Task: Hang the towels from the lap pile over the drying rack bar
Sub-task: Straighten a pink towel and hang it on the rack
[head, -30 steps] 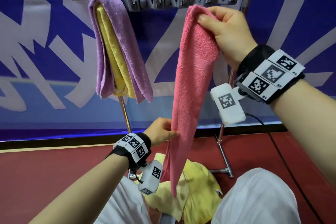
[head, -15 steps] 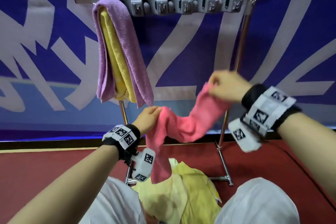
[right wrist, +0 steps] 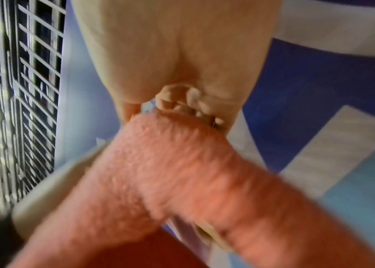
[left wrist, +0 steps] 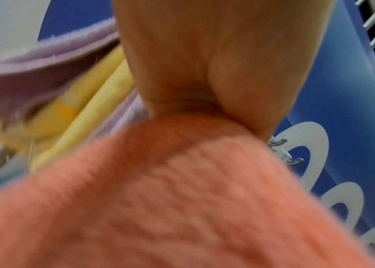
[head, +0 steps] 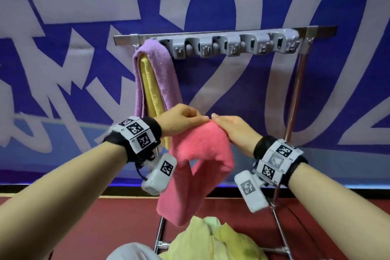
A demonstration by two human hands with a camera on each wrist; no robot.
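The pink towel hangs folded under both hands. The left hand and right hand each grip its top, fingertips almost touching. Above them is the rack bar, with a purple towel over a yellow towel.

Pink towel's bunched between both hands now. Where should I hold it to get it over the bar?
Probably along the top fold of the pink towel, left hand and right hand pinching it from above, spread apart; both ends hang below, so the fold can go over the rack bar.
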